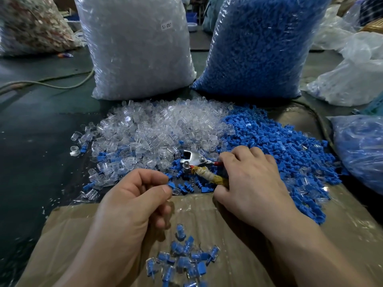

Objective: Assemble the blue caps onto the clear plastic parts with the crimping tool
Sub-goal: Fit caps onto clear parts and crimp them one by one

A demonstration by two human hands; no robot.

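Note:
A heap of clear plastic parts (pixel 157 129) lies in the middle of the table, with a heap of blue caps (pixel 275 146) to its right. My right hand (pixel 250 179) grips the taped handles of the crimping tool (pixel 199 164), whose metal jaws point left over scattered caps. My left hand (pixel 136 199) has curled fingers and pinches a blue cap (pixel 171 184) between thumb and forefinger, just left of a clear part (pixel 177 191). Several assembled pieces (pixel 182 259), clear with blue inside, lie on the cardboard sheet (pixel 238 241) below my hands.
Two tall plastic bags stand at the back: one of clear parts (pixel 136 48), one of blue caps (pixel 261 44). More bags sit at the right (pixel 360 148) and far left (pixel 31 25). A cable (pixel 51 83) runs across the dark table at the left.

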